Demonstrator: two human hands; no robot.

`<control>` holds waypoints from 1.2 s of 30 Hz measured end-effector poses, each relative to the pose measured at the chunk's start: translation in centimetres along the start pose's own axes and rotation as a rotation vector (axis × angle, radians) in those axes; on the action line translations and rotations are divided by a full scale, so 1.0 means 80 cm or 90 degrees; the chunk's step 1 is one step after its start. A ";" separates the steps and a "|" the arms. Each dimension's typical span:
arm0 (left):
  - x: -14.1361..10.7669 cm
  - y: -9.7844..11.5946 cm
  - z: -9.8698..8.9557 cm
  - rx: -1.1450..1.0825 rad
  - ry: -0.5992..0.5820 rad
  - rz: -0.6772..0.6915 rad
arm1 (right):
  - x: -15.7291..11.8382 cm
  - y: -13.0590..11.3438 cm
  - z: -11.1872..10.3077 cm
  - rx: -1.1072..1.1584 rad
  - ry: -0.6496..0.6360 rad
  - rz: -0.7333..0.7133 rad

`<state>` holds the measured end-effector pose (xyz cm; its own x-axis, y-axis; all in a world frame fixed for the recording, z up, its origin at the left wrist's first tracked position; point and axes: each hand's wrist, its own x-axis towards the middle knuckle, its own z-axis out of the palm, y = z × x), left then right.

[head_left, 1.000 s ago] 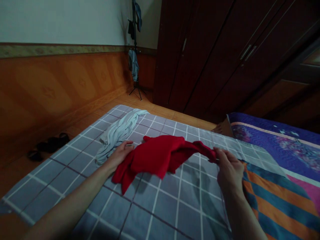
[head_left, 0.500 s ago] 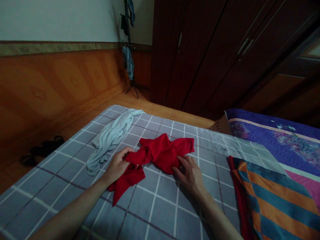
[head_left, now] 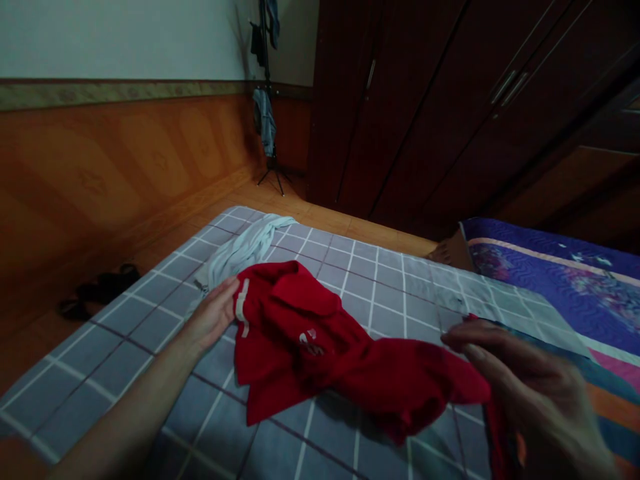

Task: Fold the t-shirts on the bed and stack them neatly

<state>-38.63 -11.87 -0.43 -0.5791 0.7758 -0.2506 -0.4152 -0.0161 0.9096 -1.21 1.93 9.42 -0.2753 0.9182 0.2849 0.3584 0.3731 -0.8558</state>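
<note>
A crumpled red shirt (head_left: pixel 300 333) with a white strip and a small white print lies partly spread, partly twisted, over the checked bed. My left hand (head_left: pixel 215 313) grips its left edge beside the white strip. At the shirt's twisted right end, my right hand (head_left: pixel 535 393) is blurred, its thumb and forefinger stretched out and apart just above the fabric. A pale, bunched garment (head_left: pixel 240 253) lies behind my left hand. Under and behind my right hand is an orange and blue striped cloth (head_left: pixel 613 400), largely covered by that hand.
The grey checked bed sheet (head_left: pixel 200 413) spreads beneath the clothes. A purple floral bedcover (head_left: pixel 540 260) lies at the right. Beyond stand a coat rack (head_left: pixel 270 127) and a dark wardrobe (head_left: pixel 390 120). Dark footwear (head_left: pixel 105 287) sits on the floor at left.
The red shirt has gone from a small bunch to a wider, stretched shape. My right hand has moved right and nearer, over the striped cloth; my left hand has shifted slightly left.
</note>
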 end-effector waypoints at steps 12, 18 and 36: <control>-0.039 0.002 0.020 0.229 -0.399 -0.090 | -0.080 -0.011 0.139 0.027 -0.411 -0.043; -0.085 -0.004 0.062 0.119 -0.590 -0.110 | -0.139 -0.012 0.184 0.089 -0.332 -0.061; -0.032 -0.028 0.065 0.824 -0.361 0.454 | -0.081 0.011 0.070 0.505 -0.088 0.325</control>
<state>-32.57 -10.53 -0.07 0.0639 0.9743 0.2161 0.8430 -0.1686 0.5108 -4.07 -4.46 4.39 -0.3741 0.9024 -0.2140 -0.2309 -0.3141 -0.9209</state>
